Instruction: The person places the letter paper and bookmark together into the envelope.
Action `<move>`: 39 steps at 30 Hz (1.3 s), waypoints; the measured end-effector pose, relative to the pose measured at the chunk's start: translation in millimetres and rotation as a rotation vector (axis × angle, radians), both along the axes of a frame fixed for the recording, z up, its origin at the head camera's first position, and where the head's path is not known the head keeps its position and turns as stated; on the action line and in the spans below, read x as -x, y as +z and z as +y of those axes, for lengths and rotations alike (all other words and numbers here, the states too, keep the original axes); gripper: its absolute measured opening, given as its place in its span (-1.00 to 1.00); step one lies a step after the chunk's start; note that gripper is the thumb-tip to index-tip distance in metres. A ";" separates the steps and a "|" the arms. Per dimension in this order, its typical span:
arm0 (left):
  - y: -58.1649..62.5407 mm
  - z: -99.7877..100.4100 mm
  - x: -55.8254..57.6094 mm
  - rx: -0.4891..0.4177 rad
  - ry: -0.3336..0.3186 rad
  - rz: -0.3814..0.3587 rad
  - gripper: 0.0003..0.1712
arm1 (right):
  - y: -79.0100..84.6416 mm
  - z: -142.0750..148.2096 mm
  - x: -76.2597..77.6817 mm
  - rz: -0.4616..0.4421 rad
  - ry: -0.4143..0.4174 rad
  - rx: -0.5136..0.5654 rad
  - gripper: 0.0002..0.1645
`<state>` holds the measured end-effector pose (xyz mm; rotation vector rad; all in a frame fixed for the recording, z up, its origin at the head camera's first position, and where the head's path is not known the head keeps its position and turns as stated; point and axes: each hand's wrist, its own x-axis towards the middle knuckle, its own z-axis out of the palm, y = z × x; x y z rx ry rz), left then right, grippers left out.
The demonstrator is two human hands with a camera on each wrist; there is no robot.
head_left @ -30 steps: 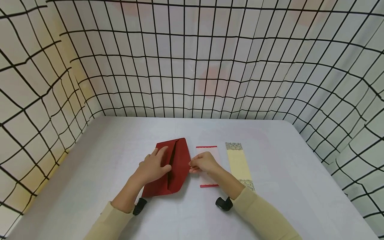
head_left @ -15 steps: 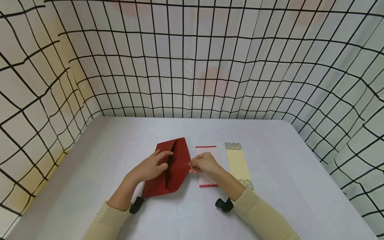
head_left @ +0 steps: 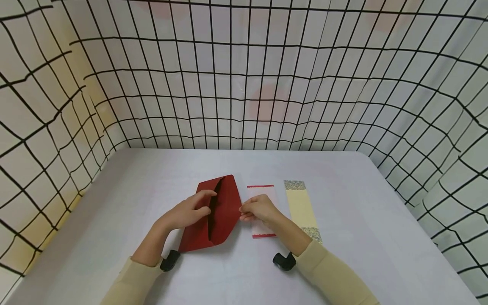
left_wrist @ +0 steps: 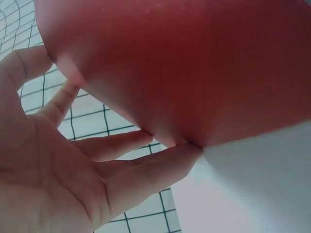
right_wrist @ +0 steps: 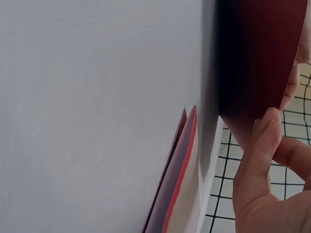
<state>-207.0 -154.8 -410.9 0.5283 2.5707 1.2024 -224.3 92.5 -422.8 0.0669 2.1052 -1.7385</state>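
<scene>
A red envelope [head_left: 194,237] lies at a slant in the middle of the white table, its pocket parted and its pointed flap raised toward the right. My left hand [head_left: 191,212] reaches over the pocket's edge with its fingers spread and loosely bent. In the left wrist view, the fingertips of that hand [left_wrist: 53,174] touch along the red paper's edge. At the flap's right tip, my right hand [head_left: 261,208] pinches the paper between thumb and fingers. The right wrist view shows the red flap [right_wrist: 262,63] between those fingertips [right_wrist: 273,116].
Beneath my right hand lies a pale pink card [head_left: 263,232] with red borders. A yellow strip of paper [head_left: 301,207] with patterned ends is farther right. Black grid netting [head_left: 244,76] stands behind the table and along both sides.
My left hand has drawn back a little to the left, its fingertips moving from over the envelope's opening to the pocket's edge. The right hand keeps its pinch on the flap.
</scene>
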 end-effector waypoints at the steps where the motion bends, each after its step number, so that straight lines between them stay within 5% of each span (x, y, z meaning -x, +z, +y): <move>1: -0.4 -0.4 0.1 0.000 -0.002 -0.002 -0.45 | -0.2 0.3 0.2 -0.007 0.002 0.002 -0.84; 29: 0.1 2.7 -1.9 0.046 -0.019 0.034 -0.43 | 15.4 0.5 5.6 -0.029 0.069 0.139 -0.76; 39: 0.0 3.5 -2.2 0.071 -0.006 0.035 -0.44 | 28.8 26.7 12.3 -0.017 -0.015 0.073 -0.56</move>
